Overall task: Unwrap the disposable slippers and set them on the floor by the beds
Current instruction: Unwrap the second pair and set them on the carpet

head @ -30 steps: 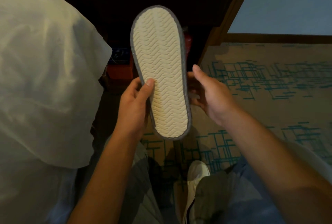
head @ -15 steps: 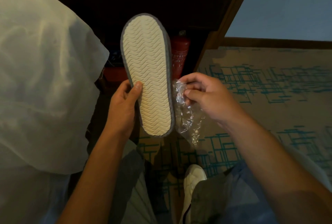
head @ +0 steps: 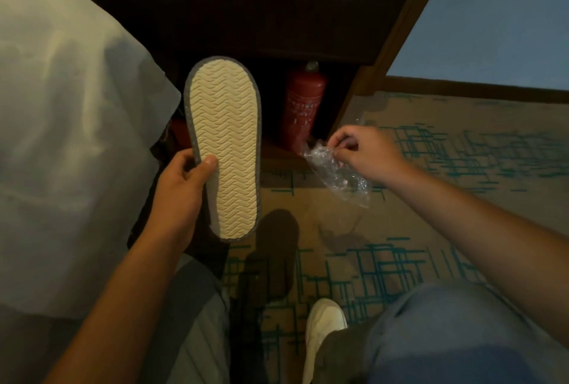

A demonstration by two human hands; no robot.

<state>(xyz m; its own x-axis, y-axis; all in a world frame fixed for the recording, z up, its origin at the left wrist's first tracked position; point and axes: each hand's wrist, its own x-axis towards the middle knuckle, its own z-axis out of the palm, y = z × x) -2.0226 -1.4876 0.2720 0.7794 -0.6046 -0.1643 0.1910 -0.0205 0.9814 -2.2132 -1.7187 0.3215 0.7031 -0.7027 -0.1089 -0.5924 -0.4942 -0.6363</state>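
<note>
My left hand grips disposable slippers held upright, the cream wavy-patterned sole with grey trim facing me; whether one or two slippers are stacked I cannot tell. My thumb presses on the sole near its lower half. My right hand is off to the right, fingers pinched on a crumpled clear plastic wrapper that hangs free of the slippers above the carpet.
A white bed cover fills the left. A dark wooden nightstand stands ahead with a red fire extinguisher beneath it. Patterned beige and teal carpet spreads to the right. My white shoe and knees are below.
The wrapper has come off the slippers. My right hand has carried it away to the right, while my left hand has shifted the slippers left and lower.
</note>
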